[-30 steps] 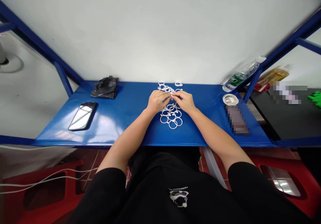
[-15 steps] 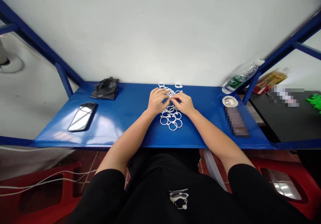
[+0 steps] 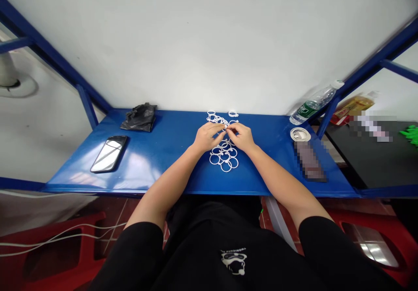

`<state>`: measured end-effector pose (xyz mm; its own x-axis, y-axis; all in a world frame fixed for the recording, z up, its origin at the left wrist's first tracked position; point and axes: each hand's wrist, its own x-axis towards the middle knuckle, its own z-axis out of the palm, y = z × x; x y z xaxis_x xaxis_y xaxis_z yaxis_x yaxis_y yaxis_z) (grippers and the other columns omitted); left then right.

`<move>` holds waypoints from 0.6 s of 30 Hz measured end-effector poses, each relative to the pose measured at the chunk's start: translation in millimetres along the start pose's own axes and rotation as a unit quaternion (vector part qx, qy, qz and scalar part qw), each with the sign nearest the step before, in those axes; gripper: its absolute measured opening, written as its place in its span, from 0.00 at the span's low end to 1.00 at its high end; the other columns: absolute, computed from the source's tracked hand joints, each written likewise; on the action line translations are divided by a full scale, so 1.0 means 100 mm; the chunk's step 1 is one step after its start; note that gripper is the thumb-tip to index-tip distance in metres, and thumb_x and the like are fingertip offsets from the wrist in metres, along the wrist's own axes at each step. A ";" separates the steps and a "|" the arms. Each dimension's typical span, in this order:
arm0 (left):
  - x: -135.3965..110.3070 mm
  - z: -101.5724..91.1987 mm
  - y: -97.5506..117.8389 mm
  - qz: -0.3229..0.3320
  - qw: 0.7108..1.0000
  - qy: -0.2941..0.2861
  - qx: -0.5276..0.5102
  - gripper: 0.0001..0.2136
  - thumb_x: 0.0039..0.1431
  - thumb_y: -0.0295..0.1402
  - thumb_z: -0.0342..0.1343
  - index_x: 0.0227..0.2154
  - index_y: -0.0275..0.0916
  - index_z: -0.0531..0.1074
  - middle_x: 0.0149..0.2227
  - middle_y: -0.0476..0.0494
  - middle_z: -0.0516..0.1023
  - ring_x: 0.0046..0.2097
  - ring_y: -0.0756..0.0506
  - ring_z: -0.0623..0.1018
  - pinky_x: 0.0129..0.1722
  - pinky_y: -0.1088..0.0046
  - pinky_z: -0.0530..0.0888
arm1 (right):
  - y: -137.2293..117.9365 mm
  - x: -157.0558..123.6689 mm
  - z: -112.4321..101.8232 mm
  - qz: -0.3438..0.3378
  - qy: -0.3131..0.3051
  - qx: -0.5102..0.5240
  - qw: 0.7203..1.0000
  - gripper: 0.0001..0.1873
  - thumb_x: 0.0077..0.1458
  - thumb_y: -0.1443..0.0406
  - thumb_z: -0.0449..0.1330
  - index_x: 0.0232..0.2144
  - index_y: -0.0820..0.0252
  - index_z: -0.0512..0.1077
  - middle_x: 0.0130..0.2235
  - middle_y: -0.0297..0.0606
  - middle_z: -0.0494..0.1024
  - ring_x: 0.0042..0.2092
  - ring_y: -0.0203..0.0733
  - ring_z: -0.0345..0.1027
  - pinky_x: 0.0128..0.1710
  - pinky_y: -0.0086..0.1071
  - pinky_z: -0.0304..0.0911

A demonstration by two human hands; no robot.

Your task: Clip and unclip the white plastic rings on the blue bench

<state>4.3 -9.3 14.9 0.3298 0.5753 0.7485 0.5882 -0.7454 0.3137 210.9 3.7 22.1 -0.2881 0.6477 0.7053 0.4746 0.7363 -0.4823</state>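
Ring pile [image 3: 224, 155] ahead, open tabletop [image 3: 163, 145] left until phone [image 3: 109, 153], cable coil [image 3: 300, 134] right

We sit in a workshop: a blue metal bench [image 3: 156, 156] in a blue steel frame [image 3: 87, 107] against a white wall [image 3: 209, 43], white plastic rings [image 3: 224, 155] on it.

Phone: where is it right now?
Head view: phone lies flat on the table, left side, nearer than the black bag, left of the left hand.
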 end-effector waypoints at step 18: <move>0.01 0.02 0.04 -0.047 0.998 0.012 -0.038 0.11 0.72 0.39 0.57 0.44 0.42 0.83 0.41 0.42 0.86 0.42 0.45 0.85 0.45 0.65 0.82 | 0.01 0.01 -0.02 0.006 -0.014 0.012 1.000 0.11 0.68 0.59 0.59 0.38 0.53 0.80 0.37 0.38 0.84 0.37 0.44 0.78 0.39 0.37 0.75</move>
<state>8.9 -10.9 15.6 0.2583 0.6363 0.7269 0.5583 -0.7124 0.4252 212.6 4.2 23.5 -0.3055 0.6607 0.6857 0.4586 0.7332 -0.5021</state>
